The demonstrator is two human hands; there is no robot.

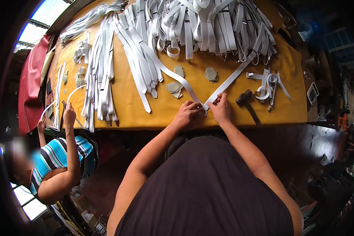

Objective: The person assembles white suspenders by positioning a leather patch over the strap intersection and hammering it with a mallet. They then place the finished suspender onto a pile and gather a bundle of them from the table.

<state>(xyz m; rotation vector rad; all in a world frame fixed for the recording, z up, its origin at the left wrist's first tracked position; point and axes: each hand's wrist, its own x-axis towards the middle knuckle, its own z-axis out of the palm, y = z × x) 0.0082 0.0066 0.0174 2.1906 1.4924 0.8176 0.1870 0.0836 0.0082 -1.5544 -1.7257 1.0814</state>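
Observation:
Near the table's front edge, my left hand (pixel 188 115) has its fingers closed on the end of a white suspender strap (pixel 168 72) that runs down from the upper left. Right beside it, my right hand (pixel 220 109) pinches the end of another white strap (pixel 234 74) coming from the upper right. The two strap ends meet in a V between my fingers; whether they overlap is hard to see. A dark-headed hammer (pixel 247 103) lies to the right of my right hand. Stacks of pale cut patches (pixel 174 89) lie beyond my hands.
A yellow cover (pixel 145 120) lies over the table. White suspenders (pixel 208 27) with metal clips are heaped at the back, more bundles (pixel 100 74) at left. Some coiled straps (pixel 270 80) and a calculator (pixel 312 93) are at right. A co-worker (pixel 63 157) at left holds a white strap.

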